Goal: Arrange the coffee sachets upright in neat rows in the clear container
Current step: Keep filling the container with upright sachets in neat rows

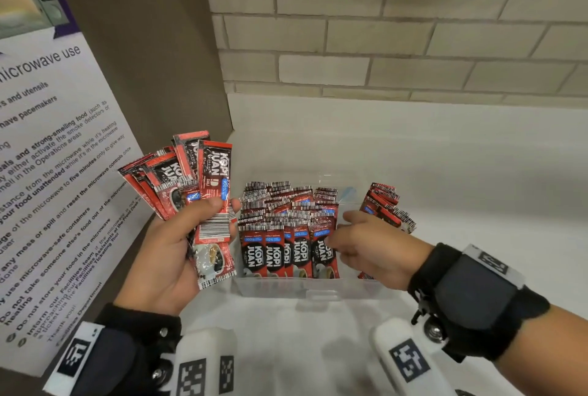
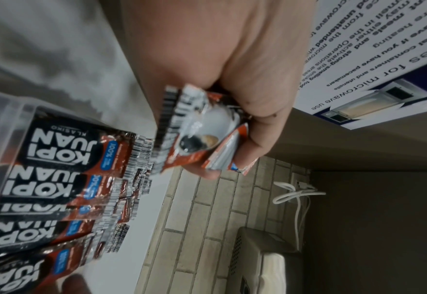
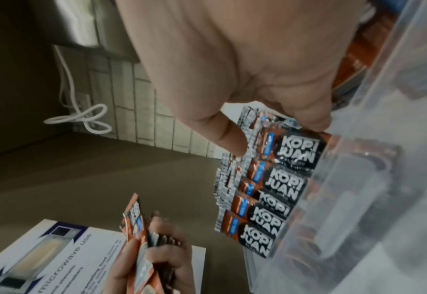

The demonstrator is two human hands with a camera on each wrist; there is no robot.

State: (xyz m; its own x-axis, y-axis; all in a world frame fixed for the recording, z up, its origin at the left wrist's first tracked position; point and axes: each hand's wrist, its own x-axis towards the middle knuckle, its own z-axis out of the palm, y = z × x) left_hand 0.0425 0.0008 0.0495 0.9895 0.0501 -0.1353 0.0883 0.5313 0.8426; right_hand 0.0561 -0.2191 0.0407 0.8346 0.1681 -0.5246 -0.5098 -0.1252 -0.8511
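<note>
A clear container [image 1: 305, 290] sits on the white counter, packed with upright red-and-black coffee sachets [image 1: 286, 252] in rows. A looser, leaning bunch of sachets [image 1: 386, 208] stands at its right end. My left hand [image 1: 203, 214] grips a fanned bundle of sachets [image 1: 191, 179] just left of the container; the left wrist view shows that bundle [image 2: 197, 135] in the hand. My right hand [image 1: 342, 233] pinches the rightmost sachet of the front row [image 3: 300, 147], thumb behind its top and fingers curled in front.
A microwave-use notice [image 1: 57, 173] on a brown panel stands close on the left. A brick wall [image 1: 381, 30] rises behind the white counter [image 1: 461, 173]. A white cable [image 2: 295, 193] and a grey appliance [image 2: 265, 268] show in the left wrist view.
</note>
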